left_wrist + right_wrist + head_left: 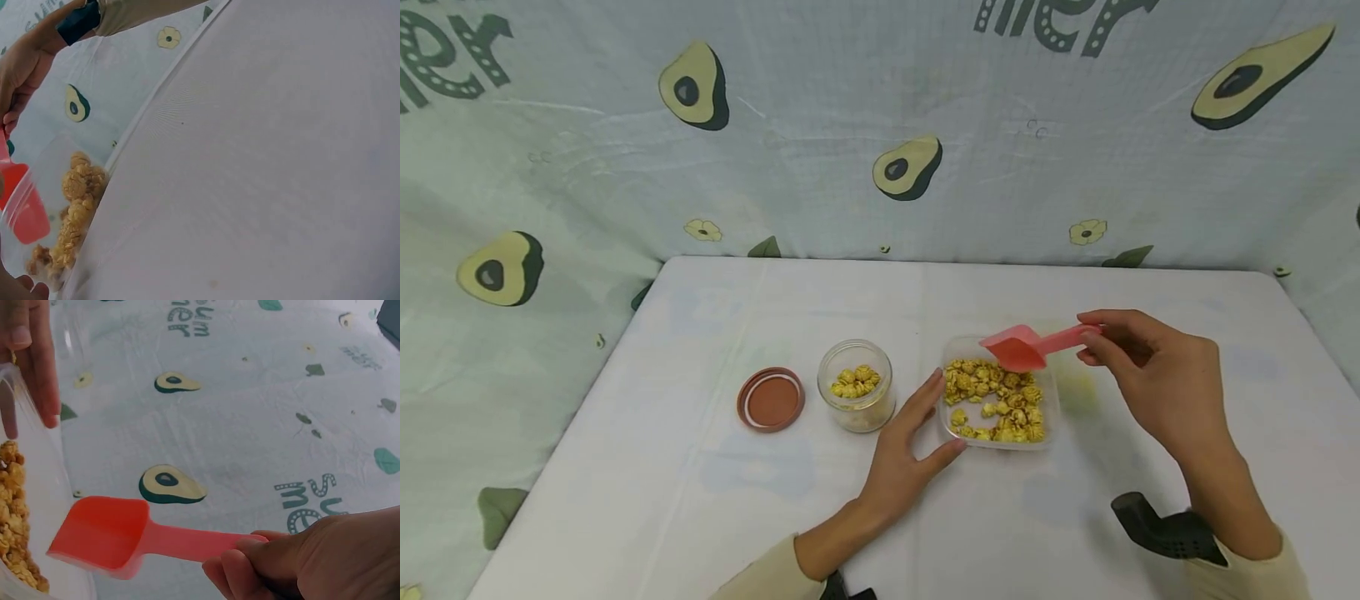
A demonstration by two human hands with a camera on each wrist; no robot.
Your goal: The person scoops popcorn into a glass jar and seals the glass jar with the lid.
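My right hand (1172, 383) pinches the handle of a small red scoop (1021, 348) between thumb and fingers. Its bowl hangs over the back part of a clear plastic container (1051, 417) and looks empty in the right wrist view. Yellow caramel-coated popcorn (1018, 417) lies in that container, with a bare patch of its floor showing. With fingers spread and fairly straight, my left hand (898, 467) rests against the container's left side, thumb at the front corner. Left of this hand stands an open glass jar (863, 417) with some popcorn in it.
A reddish-brown round lid (771, 400) lies inner side up, left of the jar. White cloth covers the table (715, 517). Behind it hangs a pale curtain (805, 125) printed with avocados.
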